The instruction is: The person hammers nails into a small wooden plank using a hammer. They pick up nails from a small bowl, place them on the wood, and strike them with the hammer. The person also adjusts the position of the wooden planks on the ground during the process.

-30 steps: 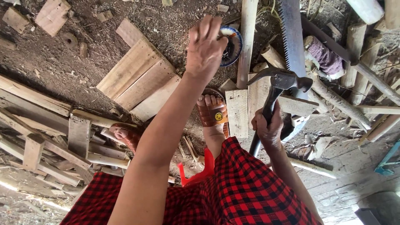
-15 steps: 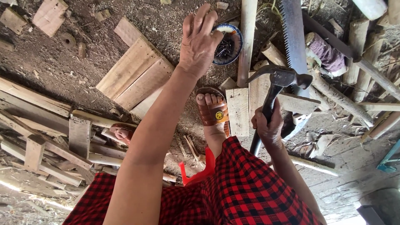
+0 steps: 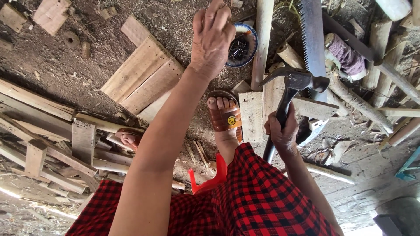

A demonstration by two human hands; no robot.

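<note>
Soft even daylight; sharp focus; bright glare bottom-right

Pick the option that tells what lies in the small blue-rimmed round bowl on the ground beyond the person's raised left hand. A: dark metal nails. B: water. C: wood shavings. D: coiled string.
A: the blue-rimmed round bowl holds a heap of dark metal nails, just past the left hand.
</note>
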